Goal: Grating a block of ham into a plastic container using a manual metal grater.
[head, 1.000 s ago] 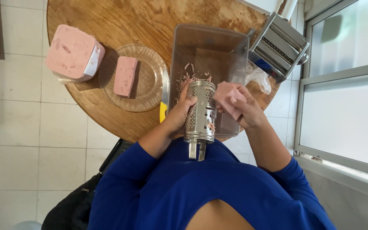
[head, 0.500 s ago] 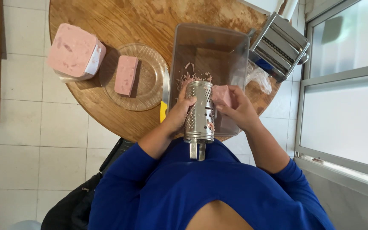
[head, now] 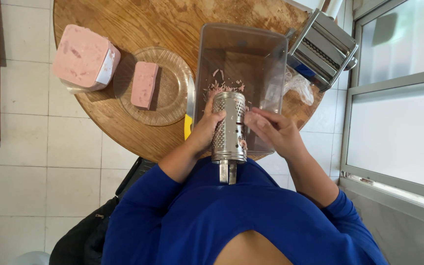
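Observation:
My left hand [head: 203, 131] grips a cylindrical steel grater [head: 229, 128] from its left side. The grater leans over the near end of a clear plastic tub [head: 244, 46], and pink shreds [head: 224, 86] lie in the tub just beyond its tip. My right hand [head: 274, 130] presses against the grater's right side. It closes over a small pink meat piece that is almost fully hidden under the fingers. A few pink bits cling to the grater's holes.
The round wooden table [head: 138, 19] carries a glass plate [head: 172, 105] with a pink slab [head: 144, 84], a large pink meat block [head: 80, 56], a metal pasta machine [head: 323, 48], a crumpled plastic bag [head: 299, 86] and a yellow-handled tool [head: 187, 128]. A black bag [head: 82, 238] lies on the tiled floor; a window stands on the right.
My right hand has slid the pink piece down the grater's side toward me, and the piece is now covered by my fingers. My left hand and the grater have stayed put.

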